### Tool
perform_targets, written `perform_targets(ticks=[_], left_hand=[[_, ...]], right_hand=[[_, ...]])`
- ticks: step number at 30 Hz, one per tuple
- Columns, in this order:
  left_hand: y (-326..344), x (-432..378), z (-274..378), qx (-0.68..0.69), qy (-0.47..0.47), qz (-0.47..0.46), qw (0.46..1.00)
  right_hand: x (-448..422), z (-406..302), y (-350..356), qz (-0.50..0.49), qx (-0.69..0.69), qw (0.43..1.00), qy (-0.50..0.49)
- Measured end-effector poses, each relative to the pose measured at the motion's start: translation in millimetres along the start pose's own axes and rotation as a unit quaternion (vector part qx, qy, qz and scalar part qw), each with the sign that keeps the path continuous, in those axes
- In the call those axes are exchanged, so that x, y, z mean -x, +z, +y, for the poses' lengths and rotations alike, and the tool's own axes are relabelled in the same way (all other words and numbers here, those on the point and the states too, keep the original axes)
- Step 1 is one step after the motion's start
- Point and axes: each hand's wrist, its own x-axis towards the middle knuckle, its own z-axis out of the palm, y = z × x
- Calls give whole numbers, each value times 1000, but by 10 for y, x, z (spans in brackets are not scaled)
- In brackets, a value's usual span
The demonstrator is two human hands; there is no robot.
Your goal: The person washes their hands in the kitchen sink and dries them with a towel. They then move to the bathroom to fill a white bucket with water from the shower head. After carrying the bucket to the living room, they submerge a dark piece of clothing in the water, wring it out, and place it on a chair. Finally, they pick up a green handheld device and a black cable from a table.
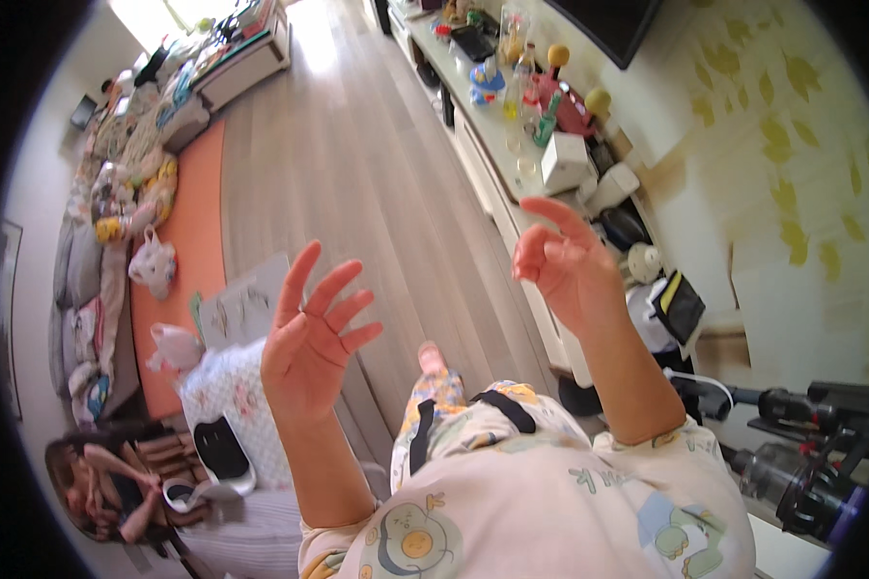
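Observation:
My left hand (315, 340) is raised in mid-air, palm showing and fingers spread, with nothing in it. Behind it, a table with a quilted floral cover (221, 383) and a grey board (239, 304) lies lower down. My right hand (568, 268) is also lifted, its index finger stretched out and the other fingers curled in. No object shows in its grasp. In the picture it overlaps the near end of a long, low cabinet (478, 145), close to a white box (565, 161), without visible contact. Both forearms are bare below the short sleeves of a printed top.
A sofa (80, 268) heaped with clothes runs along the left, beside an orange mat (188, 217) with plastic bags (153, 264). Bottles (525, 61) crowd the cabinet. A cordless vacuum cleaner (789, 434) stands at right. Another person (108, 485) sits at lower left. Wood-look flooring (333, 145) stretches ahead.

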Motion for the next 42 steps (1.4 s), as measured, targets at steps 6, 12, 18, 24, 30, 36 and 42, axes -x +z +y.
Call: perform_targets(ticks=[6,12,18,24,30,36,42], left_hand=[[-516,-1912,168,32,-140,-24,989],[-1114,-3831,-5,5,-261,-41,964],[-1335,-5358,264,-40,-261,-58,963],[-1827,-6609,581,-4,-294,-111,949],[-2452,-8025,780,-81,-404,-148,899],[-2823,-8869,786,-177,-509,-168,826],[-3299,-9242,475,-182,-580,-165,777]], right_hand=[[-1199,-83,-259,99,-1,995,-33],[-2421,-274,-1275,234,-14,968,-85],[-3799,-754,-1771,243,29,960,-135],[-4884,-847,-1990,280,32,945,-167],[-5640,-597,-2080,398,2,876,-272],[-6274,-227,-1961,484,-38,827,-282],[-6751,-57,-2099,511,-47,816,-265]])
